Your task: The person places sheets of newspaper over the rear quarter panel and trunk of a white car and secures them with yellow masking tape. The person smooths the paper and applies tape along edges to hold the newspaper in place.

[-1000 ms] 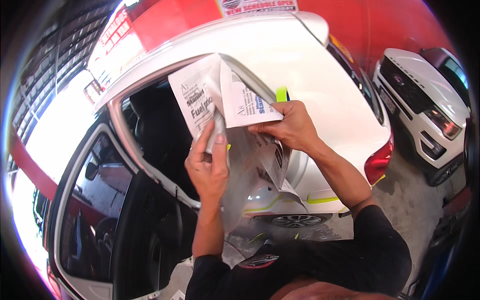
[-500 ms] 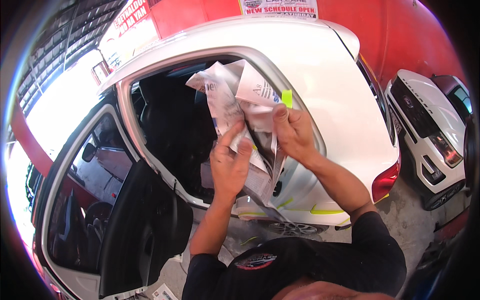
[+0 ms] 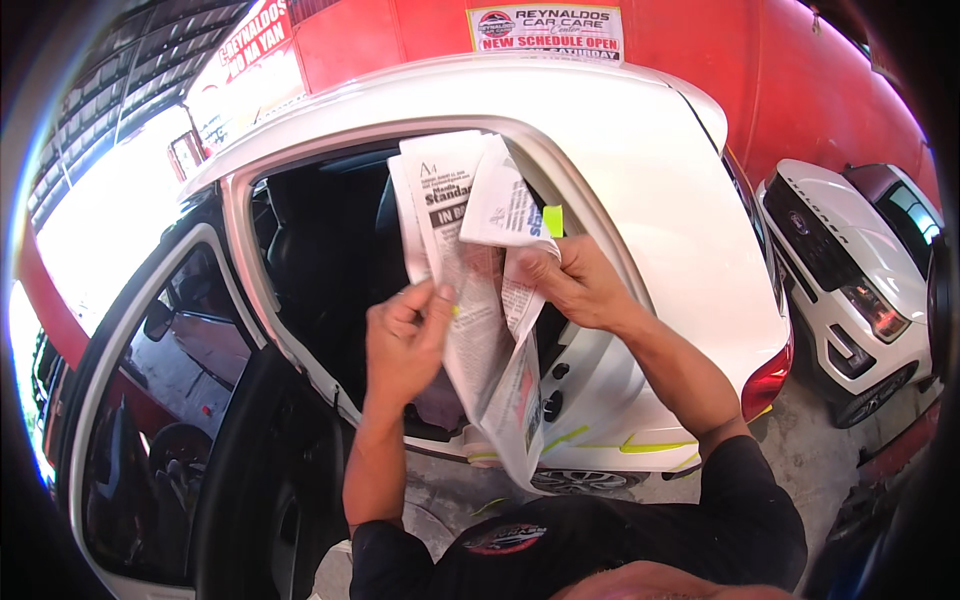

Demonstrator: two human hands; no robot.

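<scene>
A creased, folded newspaper [image 3: 470, 300] hangs upright between my hands, before the open rear doorway of a white car [image 3: 640, 170]. My left hand [image 3: 405, 335] is closed on its left edge, thumb against the fingers. At that thumb shows a small yellow-green bit [image 3: 456, 311], perhaps tape. My right hand [image 3: 580, 285] grips the right side, thumb pressed on the paper. Above the right hand, a yellow-green tape tab [image 3: 553, 221] sticks out beside the paper; what it is fixed to is unclear. The paper's lower end hangs past the door sill.
The open car door [image 3: 270, 480], with a dark inner panel, stands to the left. Yellow-green tape strips [image 3: 650, 448] mark the lower body above the rear wheel [image 3: 585, 481]. A white vehicle [image 3: 840, 290] is parked at the right, before a red wall [image 3: 690, 50].
The newspaper has been straightened from a crumpled bunch into a longer, flatter hanging sheet. My left hand has moved left and slightly down, now pinching the edge; my right has shifted slightly left.
</scene>
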